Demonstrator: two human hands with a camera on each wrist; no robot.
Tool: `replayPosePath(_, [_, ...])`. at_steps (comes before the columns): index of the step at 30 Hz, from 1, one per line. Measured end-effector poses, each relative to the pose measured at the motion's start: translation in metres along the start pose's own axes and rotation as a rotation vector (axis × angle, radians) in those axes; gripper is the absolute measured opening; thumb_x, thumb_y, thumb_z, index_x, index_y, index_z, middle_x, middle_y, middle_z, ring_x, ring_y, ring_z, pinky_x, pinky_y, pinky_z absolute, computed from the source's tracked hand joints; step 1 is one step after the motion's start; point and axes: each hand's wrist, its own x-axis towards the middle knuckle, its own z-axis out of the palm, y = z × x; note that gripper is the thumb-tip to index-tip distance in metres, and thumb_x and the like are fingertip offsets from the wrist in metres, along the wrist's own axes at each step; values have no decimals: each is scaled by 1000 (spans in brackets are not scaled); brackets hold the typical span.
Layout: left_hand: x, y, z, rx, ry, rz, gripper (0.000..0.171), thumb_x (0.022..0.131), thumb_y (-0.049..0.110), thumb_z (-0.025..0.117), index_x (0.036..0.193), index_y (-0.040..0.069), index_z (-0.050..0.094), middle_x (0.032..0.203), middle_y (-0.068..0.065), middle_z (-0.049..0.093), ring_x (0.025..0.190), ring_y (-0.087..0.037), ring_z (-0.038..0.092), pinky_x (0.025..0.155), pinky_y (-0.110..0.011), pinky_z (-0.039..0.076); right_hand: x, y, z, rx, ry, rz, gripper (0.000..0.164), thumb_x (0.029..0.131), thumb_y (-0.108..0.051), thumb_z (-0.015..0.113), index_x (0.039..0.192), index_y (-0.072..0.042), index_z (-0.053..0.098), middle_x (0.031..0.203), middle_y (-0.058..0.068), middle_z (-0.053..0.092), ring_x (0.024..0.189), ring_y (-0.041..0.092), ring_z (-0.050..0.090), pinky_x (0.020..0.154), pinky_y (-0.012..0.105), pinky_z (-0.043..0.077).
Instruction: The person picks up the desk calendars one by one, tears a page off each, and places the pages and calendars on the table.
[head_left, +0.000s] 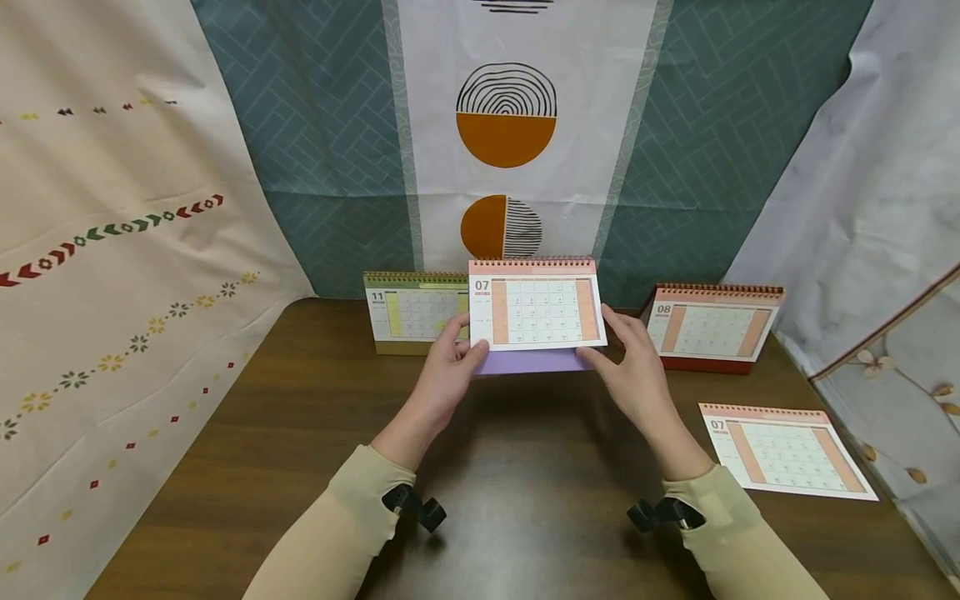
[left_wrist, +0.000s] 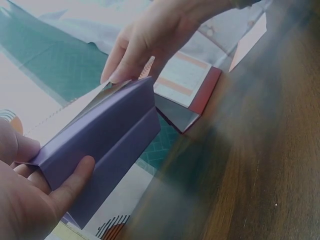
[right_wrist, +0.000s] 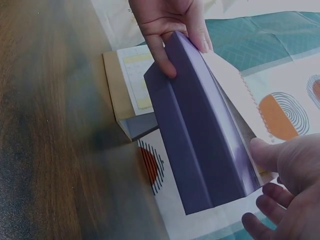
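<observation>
A spiral-bound desk calendar showing page 07 is held above the table, its purple base visible below the page. My left hand pinches its left side, thumb on the front lower corner. On the opposite side my right hand grips it, thumb at the lower right corner. From the left wrist view the folded purple underside faces the camera, with left fingers lying under it. In the right wrist view, the right thumb presses the page side near the base's edge.
Behind the left hand stands a green-and-tan calendar on page 11. A red-based calendar on page 08 stands at the back right. One loose 07 sheet lies on the wooden table at right. Patterned cloth hangs around the table.
</observation>
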Motion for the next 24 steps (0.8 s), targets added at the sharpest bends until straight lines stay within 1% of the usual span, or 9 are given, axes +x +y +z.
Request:
replayPosePath(4, [0, -1, 0, -1, 3, 0, 47, 115, 12, 60, 160, 19, 49, 113, -15, 81, 103, -25, 75, 98, -42, 51, 0, 1, 1, -19, 18, -20, 81, 97, -12, 87, 167, -4, 46, 156, 24, 49, 140, 42, 49, 114, 61, 45])
replayPosePath(7, [0, -1, 0, -7, 3, 3, 47, 115, 12, 60, 160, 18, 49, 112, -15, 81, 99, -24, 74, 93, -40, 51, 0, 2, 3, -69, 63, -76, 80, 96, -13, 89, 165, -5, 50, 158, 25, 47, 142, 44, 45, 111, 64, 45])
replayPosePath(10, [1, -1, 0, -10, 3, 4, 47, 115, 12, 60, 160, 18, 49, 111, -15, 80, 96, -23, 71, 92, -40, 50, -1, 5, 4, -152, 138, -178, 79, 92, -14, 93, 161, -6, 56, 156, 25, 49, 140, 45, 46, 104, 65, 48])
replayPosePath(12, [1, -1, 0, -10, 3, 4, 47, 115, 13, 60, 160, 18, 48, 109, -15, 80, 94, -23, 70, 92, -41, 49, 0, 8, 4, -219, 189, -265, 73, 89, -14, 94, 155, -6, 63, 154, 25, 51, 136, 45, 49, 99, 63, 50])
replayPosePath(15, [1, -2, 1, -8, 4, 6, 47, 115, 13, 60, 161, 18, 48, 109, -15, 80, 94, -23, 70, 92, -42, 50, 2, 13, 2, -296, 238, -397, 57, 87, -13, 96, 140, -7, 76, 147, 23, 59, 132, 45, 53, 101, 62, 50])
replayPosePath(17, [0, -2, 1, -6, 4, 8, 48, 115, 13, 60, 161, 17, 48, 110, -16, 80, 96, -24, 72, 93, -41, 51, 4, 16, 1, -335, 247, -475, 46, 87, -12, 95, 131, -8, 81, 139, 20, 65, 131, 43, 56, 104, 61, 49])
replayPosePath(20, [1, -3, 3, -4, 2, 3, 50, 115, 13, 60, 162, 16, 47, 113, -15, 81, 100, -24, 75, 97, -42, 52, 6, 19, -2, -366, 253, -562, 36, 87, -7, 93, 122, -9, 85, 125, 15, 74, 125, 38, 62, 106, 59, 50])
replayPosePath(24, [1, -4, 4, -18, -9, -4, 52, 114, 12, 62, 164, 14, 45, 120, -16, 80, 107, -26, 77, 105, -47, 52, 7, 19, -5, -409, 281, -628, 31, 87, -1, 92, 117, -8, 86, 113, 11, 80, 113, 34, 70, 99, 54, 57])
